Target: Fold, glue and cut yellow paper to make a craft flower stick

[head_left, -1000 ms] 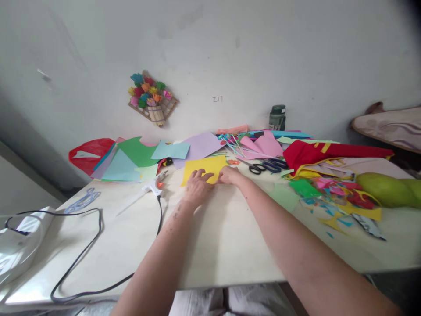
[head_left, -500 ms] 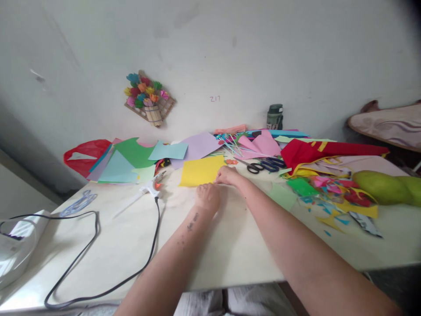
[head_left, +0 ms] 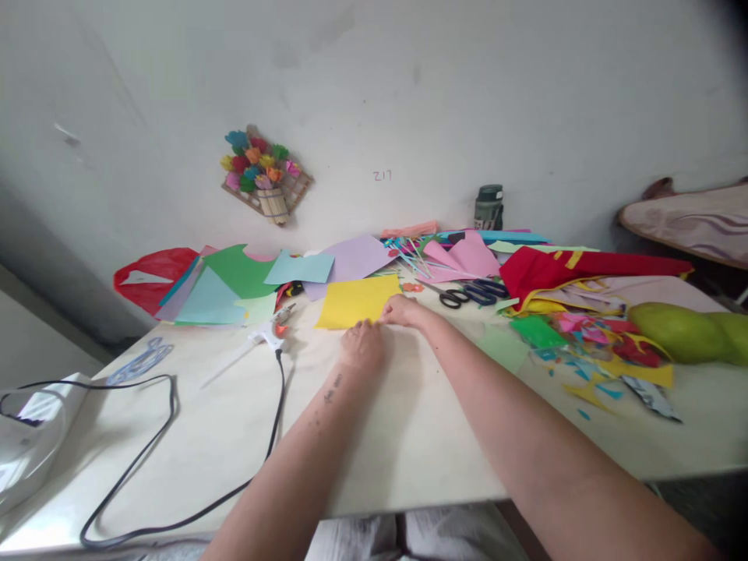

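Observation:
A sheet of yellow paper [head_left: 358, 300] lies on the table in front of me. At its near edge is my left hand [head_left: 362, 343], its fingers curled down on the paper. My right hand [head_left: 402, 310] pinches the sheet's near right corner, close beside the left. Both sets of fingertips are partly hidden. Just beyond the right hand lie a small orange paper flower [head_left: 412, 287] and black-handled scissors [head_left: 453, 298]. A white glue gun [head_left: 269, 336] rests to the left, its black cord running toward me.
Coloured paper sheets [head_left: 234, 273] and a red bag [head_left: 155, 273] lie at the back left. To the right are paper scraps [head_left: 584, 366], a red cloth [head_left: 549, 273] and green fruit [head_left: 678, 331]. A bottle [head_left: 488, 207] stands by the wall. A white power strip [head_left: 47, 421] sits far left.
My left hand has shifted slightly left along the near edge of the yellow paper. The right hand stays at the corner.

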A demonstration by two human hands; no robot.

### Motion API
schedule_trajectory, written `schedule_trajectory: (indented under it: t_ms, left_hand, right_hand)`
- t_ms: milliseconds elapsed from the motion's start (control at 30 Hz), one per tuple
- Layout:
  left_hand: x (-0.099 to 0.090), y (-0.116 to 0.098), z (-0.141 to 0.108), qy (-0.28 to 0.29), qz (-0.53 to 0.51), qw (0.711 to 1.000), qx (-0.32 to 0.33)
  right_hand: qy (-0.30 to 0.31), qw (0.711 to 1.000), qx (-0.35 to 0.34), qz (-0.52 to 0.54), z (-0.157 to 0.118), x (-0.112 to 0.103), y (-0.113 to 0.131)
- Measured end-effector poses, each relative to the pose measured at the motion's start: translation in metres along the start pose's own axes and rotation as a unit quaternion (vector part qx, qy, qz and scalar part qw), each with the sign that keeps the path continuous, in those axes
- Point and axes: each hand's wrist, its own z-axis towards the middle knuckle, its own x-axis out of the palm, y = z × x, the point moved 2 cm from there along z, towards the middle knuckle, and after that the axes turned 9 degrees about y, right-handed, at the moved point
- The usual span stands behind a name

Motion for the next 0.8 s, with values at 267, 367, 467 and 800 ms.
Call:
schedule_trajectory:
  t_ms: [267, 367, 467, 800]
  left_hand:
    - [0.002, -0.003, -0.002, -0.004, 0.038, 0.999, 0.021]
    - [0.002, -0.004, -0.001, 0.0, 0.044, 0.999, 0.029]
    - [0.001, -0.004, -0.001, 0.004, 0.039, 0.999, 0.028]
    - [0.002, -0.008, -0.002, 0.002, 0.069, 0.998, 0.012]
  right_hand:
    - [-0.014, 1.0, 0.006, 0.01, -0.002, -0.001, -0.008]
    - [-0.018, 1.0, 0.008, 0.015, 0.0, 0.0, -0.012]
    - [-0.02, 1.0, 0.011, 0.013, 0.001, -0.001, -0.013]
    - [-0.004, 0.999, 0.034, -0.025, -0.007, -0.006, -0.01]
